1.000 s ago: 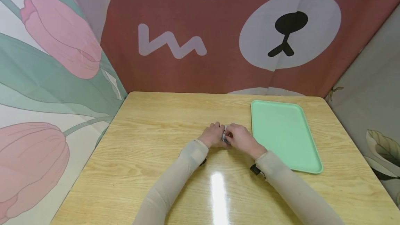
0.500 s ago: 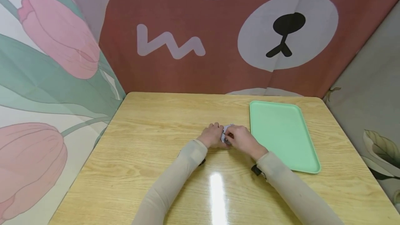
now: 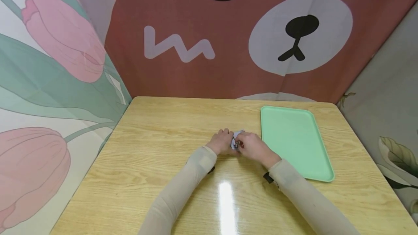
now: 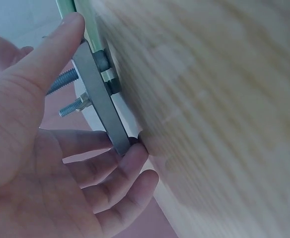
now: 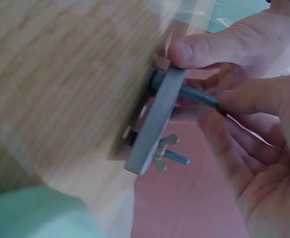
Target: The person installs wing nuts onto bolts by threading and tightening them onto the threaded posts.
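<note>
A small grey metal plate (image 4: 101,96) stands just off the wooden tabletop with bolts through it, their heads on the table side. My left hand (image 3: 222,141) holds the plate by its edges, thumb at one end and fingertips at the other. One bolt (image 5: 177,157) carries a brass-coloured wing nut (image 5: 161,152) against the plate. On the longer bolt (image 5: 198,95), the thumb and forefinger of my right hand (image 3: 256,148) pinch the free end. Something dark shows at that tip; my fingers hide whether a nut sits there.
A light green tray (image 3: 295,144) lies on the wooden table (image 3: 156,130), right of my hands. Behind the table hangs a red-brown printed cloth (image 3: 183,79), with floral cloths at both sides.
Both hands stay in nearly the same place. My right fingers shift slightly at the bolt, and a little more of the plate shows between the hands than a second ago.
</note>
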Demonstrator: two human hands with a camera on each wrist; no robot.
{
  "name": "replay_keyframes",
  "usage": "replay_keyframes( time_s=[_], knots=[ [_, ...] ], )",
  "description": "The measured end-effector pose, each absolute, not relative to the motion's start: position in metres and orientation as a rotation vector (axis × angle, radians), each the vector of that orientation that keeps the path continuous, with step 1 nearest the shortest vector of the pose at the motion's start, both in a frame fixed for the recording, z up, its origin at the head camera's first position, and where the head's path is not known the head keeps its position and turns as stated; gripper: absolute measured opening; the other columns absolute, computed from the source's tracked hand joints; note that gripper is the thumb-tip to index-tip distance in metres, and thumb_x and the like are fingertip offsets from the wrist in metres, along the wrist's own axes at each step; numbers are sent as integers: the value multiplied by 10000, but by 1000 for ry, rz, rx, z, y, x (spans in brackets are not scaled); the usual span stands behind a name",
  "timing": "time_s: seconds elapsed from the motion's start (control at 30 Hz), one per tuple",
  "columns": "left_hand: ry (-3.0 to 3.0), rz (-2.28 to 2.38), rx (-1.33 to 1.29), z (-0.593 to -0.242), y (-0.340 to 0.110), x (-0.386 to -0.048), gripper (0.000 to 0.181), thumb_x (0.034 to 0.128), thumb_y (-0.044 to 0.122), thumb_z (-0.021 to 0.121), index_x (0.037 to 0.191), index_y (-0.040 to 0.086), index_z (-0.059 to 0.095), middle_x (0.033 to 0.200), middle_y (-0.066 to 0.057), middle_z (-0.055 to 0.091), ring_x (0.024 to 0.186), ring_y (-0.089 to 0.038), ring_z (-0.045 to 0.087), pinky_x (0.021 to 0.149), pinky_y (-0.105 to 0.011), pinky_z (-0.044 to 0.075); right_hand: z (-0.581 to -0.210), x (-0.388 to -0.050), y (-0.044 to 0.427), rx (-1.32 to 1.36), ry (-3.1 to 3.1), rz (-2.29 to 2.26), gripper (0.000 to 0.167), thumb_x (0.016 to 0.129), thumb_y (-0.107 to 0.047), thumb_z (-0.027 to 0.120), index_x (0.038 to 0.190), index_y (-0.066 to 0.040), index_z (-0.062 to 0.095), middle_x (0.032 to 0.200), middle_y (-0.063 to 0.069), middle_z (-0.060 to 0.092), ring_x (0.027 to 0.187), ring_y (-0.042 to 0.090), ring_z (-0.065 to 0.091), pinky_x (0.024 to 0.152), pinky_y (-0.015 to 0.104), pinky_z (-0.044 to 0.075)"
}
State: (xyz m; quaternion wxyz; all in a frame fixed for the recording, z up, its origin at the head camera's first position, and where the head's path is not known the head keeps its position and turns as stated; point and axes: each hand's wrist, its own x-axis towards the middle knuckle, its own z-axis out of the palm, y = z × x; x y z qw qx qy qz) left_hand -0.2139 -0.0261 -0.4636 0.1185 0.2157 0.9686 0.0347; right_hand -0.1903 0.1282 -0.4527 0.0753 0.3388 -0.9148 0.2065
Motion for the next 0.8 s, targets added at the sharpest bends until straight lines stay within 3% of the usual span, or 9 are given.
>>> replay_keyframes(
  time_s=[0.37, 0.53, 0.7, 0.8],
  knots=[
    [2815, 134, 616, -463, -26, -214, 726, 738, 616, 696, 1242, 127, 511, 1098, -42, 489, 971, -201, 457, 789, -361, 450, -449, -190, 128, 1083, -2749, 510, 103, 836, 23, 679, 927, -26, 687, 888, 63, 666, 819, 200, 646, 701, 309, 528],
    [2821, 115, 627, -461, -26, -214, 739, 735, 624, 692, 1248, 123, 511, 1094, -40, 494, 933, -193, 455, 756, -341, 456, -447, -192, 127, 1059, -2750, 505, 75, 829, -2, 697, 882, -54, 685, 917, 46, 622, 827, 188, 612, 716, 309, 518],
    [2819, 90, 623, -460, -26, -213, 774, 739, 628, 685, 1291, 120, 496, 1117, -44, 499, 929, -191, 455, 763, -342, 464, -449, -196, 125, 1043, -2744, 508, 50, 819, -59, 722, 804, -87, 683, 1080, 88, 599, 974, 236, 561, 812, 340, 490],
    [2816, 96, 620, -461, -25, -213, 756, 746, 616, 688, 1283, 118, 502, 1106, -43, 503, 920, -189, 453, 759, -340, 464, -449, -198, 124, 1035, -2753, 519, 81, 814, -57, 714, 775, -105, 662, 1013, 53, 634, 948, 219, 560, 811, 337, 483]
  ],
)
